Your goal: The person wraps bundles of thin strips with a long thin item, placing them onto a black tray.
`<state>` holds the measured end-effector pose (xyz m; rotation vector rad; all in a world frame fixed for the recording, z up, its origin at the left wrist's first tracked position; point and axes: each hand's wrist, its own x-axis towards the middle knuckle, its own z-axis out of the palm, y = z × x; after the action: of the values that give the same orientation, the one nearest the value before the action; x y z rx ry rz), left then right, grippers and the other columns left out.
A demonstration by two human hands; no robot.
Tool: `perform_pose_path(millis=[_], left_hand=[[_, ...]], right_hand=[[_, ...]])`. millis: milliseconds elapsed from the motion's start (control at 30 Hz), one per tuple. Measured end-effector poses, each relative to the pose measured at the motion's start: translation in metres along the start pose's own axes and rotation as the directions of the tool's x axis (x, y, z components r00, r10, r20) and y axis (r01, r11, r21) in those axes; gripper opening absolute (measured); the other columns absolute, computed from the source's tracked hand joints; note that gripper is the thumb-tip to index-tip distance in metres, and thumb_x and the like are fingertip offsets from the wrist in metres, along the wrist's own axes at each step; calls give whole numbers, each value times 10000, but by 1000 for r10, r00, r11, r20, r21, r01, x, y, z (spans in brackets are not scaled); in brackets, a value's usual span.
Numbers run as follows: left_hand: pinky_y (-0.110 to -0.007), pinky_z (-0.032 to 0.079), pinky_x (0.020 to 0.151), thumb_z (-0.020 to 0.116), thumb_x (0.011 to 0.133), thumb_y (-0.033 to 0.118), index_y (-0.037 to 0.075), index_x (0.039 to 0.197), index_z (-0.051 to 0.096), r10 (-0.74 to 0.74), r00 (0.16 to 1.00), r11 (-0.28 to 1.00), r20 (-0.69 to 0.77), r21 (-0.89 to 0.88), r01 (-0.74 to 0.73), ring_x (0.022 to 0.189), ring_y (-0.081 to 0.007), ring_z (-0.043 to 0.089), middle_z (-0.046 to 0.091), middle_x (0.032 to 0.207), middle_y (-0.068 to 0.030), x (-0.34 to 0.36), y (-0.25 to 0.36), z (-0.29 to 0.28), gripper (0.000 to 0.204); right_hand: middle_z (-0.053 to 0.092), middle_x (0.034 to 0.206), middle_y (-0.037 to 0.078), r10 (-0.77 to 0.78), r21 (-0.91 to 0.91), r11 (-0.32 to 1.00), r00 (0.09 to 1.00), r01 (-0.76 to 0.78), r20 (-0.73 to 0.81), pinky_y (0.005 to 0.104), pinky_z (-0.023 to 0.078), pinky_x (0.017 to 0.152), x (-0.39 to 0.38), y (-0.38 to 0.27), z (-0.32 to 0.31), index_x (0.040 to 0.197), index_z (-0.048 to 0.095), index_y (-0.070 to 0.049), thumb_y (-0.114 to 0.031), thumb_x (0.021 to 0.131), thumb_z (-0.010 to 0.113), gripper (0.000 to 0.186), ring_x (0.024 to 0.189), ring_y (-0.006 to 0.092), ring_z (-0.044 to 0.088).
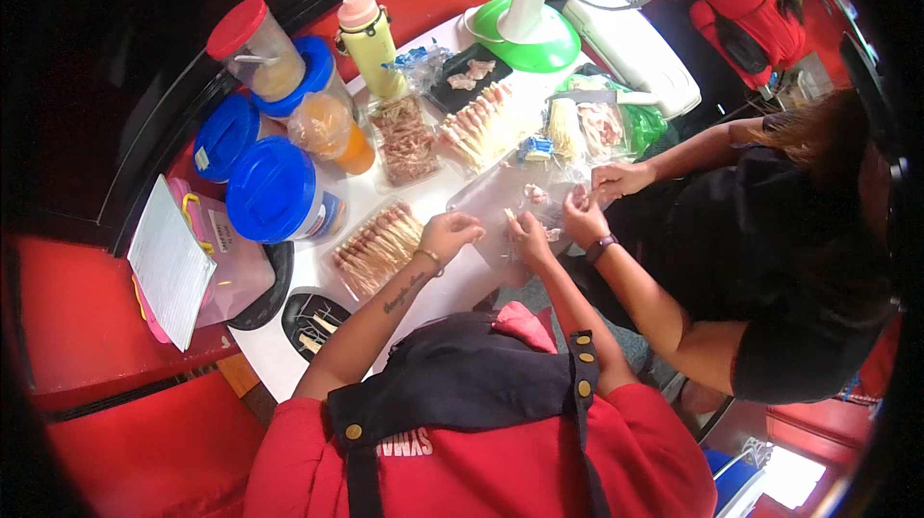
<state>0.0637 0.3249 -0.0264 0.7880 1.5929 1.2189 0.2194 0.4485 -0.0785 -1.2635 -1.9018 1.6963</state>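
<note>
My left hand (pixel 452 234) hovers over the white table, fingers loosely bent and apart, with nothing visible in them. Thumb and fingers of my right hand (pixel 531 241) pinch a small bundle of enoki mushrooms (pixel 510 217); a pale meat slice (pixel 551 234) shows beside its fingertips. Beneath both hands lies a clear plastic sheet (pixel 491 193). Left of my left hand, a tray of meat-wrapped enoki rolls (pixel 380 246) stands near my forearm. More enoki rolls (pixel 478 123) lie farther back. Across from my right hand, a co-worker's hands (pixel 587 215) handle something too small to make out.
Blue-lidded tubs (pixel 274 191), an orange bottle (pixel 354 150) and a yellow flask (pixel 368 51) line the left back. Packed meat (pixel 406 142), loose enoki (pixel 563 123) and a green fan (pixel 525 37) stand behind. A black plate (pixel 313 325) is at near left; the co-worker (pixel 751 248) stands close right.
</note>
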Motion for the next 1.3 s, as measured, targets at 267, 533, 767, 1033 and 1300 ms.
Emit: perform_pose_path(millis=[267, 533, 767, 1033, 1300], left_hand=[[-223, 446, 563, 593, 827, 139, 117, 985, 550, -555, 832, 570, -17, -736, 365, 688, -112, 598, 644, 890, -33, 36, -32, 44, 165], [-232, 434, 533, 576, 825, 156, 141, 952, 571, -663, 732, 642, -155, -621, 450, 700, -116, 614, 638, 864, 4, 22, -66, 62, 128], [-225, 469, 556, 574, 834, 130, 112, 924, 586, -626, 767, 656, -141, -626, 421, 700, -116, 622, 642, 858, -1, 18, -80, 55, 92], [-216, 413, 498, 579, 835, 148, 95, 881, 591, -647, 735, 697, -204, -549, 461, 691, -149, 625, 650, 825, -24, 24, -101, 52, 71], [-290, 441, 554, 600, 809, 163, 97, 904, 582, -720, 690, 537, -81, -694, 479, 750, -159, 606, 625, 826, -19, 22, -90, 48, 117]], right_hand=[[548, 675, 40, 69, 121, 991, 997, -64, -41, 249, 414, 520, -4, -15, -21, 826, 500, 3, -180, 875, 516, 190, 571, 89, 496], [600, 766, 153, -227, -287, 936, 973, 204, -49, 328, 465, 640, -1, 20, 8, 903, 544, 4, -148, 835, 564, 168, 687, 256, 595], [588, 930, 206, -215, -214, 953, 977, 214, 19, 395, 449, 749, -9, 7, 26, 919, 584, -7, -123, 809, 535, 167, 867, 352, 570], [584, 875, 185, -269, -243, 936, 963, 253, -35, 405, 449, 733, -16, 11, 33, 890, 584, -26, -122, 798, 540, 141, 843, 349, 567], [549, 805, 147, -459, -305, 846, 888, 437, -2, 393, 458, 674, -22, 7, 33, 889, 573, -48, -117, 787, 543, 127, 764, 342, 562]])
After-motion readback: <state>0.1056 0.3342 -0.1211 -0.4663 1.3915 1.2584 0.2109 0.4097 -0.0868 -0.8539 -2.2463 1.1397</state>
